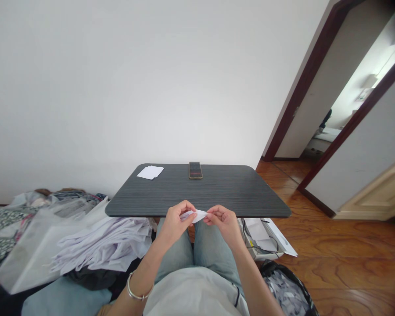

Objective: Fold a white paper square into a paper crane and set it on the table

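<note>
A small piece of white paper (200, 216), apparently folded, was at the near edge of the table (158, 193), above the person's lap. The left hand (180, 218) had its thumb and fingers closed on one end; the right hand (223, 219) pinched the pointed other end. The paper looked very light and thin, probably crisp enough to keep a crease yet easy to crumple or tear, so a gentle fingertip hold at the ends seemed best. Farther back lay a phone (195, 171) and, toward the left corner, loose white sheets (149, 172).
</note>
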Motion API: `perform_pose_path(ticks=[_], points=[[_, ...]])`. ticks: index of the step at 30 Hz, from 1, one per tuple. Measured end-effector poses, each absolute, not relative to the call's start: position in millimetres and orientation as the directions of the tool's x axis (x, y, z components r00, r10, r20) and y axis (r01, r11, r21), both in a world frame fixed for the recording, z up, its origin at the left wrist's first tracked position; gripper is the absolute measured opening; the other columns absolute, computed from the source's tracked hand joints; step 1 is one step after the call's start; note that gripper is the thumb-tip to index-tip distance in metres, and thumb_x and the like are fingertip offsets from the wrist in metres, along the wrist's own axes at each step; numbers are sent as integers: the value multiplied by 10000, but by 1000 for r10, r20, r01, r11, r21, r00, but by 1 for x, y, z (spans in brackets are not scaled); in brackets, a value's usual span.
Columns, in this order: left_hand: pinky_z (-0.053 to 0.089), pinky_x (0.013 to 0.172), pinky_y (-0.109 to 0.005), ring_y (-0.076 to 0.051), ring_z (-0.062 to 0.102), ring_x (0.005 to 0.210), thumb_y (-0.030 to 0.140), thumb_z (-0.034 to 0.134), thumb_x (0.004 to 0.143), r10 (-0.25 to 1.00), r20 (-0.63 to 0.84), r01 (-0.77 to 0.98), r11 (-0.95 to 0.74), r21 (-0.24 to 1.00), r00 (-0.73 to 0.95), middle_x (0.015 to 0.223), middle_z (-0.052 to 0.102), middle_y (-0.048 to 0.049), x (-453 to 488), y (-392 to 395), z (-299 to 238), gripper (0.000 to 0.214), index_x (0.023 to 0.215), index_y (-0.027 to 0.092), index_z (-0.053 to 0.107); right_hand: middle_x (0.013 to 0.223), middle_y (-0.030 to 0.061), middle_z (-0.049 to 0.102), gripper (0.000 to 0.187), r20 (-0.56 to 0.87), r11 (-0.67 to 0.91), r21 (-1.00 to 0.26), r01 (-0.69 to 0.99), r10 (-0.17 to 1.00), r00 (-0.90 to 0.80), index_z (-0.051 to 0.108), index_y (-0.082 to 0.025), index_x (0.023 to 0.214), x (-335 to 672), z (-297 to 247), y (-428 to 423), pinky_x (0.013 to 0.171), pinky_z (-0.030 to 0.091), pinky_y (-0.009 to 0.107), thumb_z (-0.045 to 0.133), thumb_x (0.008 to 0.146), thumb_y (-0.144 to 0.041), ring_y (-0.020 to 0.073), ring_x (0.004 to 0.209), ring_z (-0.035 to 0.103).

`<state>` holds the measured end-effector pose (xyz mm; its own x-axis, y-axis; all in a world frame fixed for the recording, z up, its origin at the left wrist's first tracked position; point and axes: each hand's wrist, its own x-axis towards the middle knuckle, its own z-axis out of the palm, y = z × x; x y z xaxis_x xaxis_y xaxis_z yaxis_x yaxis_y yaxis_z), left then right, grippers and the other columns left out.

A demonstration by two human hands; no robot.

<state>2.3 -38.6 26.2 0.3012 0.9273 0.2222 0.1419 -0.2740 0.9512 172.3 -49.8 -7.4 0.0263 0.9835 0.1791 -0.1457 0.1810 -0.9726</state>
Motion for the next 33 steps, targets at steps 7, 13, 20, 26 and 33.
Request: perform_pose_path(ticks=[7,13,20,26,33], points=[[502,511,-220,-142,559,648,295,598,739,916,231,140,-289,947,329,724,595,-17,2,-39,26,145,772,158,562,568,31,688,298,123,115,-968,-225,992,-22,619,-155,660,173,-7,-48,527,529,253,738,631,-427,139,499,633],[489,502,-214,-138,559,630,300,616,724,919,204,115,-255,960,337,707,592,-12,3,-39,28,160,764,157,556,567,37,684,332,91,80,-961,-263,995,-33,623,-151,650,173,-9,-49,491,515,251,744,611,-458,139,471,620],[493,494,-221,-141,562,629,318,635,703,925,177,89,-218,972,336,701,592,-12,5,-40,29,189,755,155,555,573,37,685,325,63,41,-953,-299,996,-66,611,-152,647,172,-12,-48,492,509,240,739,626,-449,133,469,619],[494,494,-219,-136,561,632,312,636,708,928,163,51,-190,980,334,707,592,-13,4,-37,26,193,766,148,549,590,26,691,280,113,94,-952,-292,992,-49,639,-153,698,170,-14,-47,535,523,232,751,635,-401,125,509,632],[496,495,-220,-143,570,645,320,640,707,928,158,63,-189,980,337,713,597,-15,4,-37,25,203,768,146,555,561,22,684,248,121,113,-954,-278,993,-13,650,-153,667,168,-16,-46,514,515,230,741,648,-383,122,486,616]])
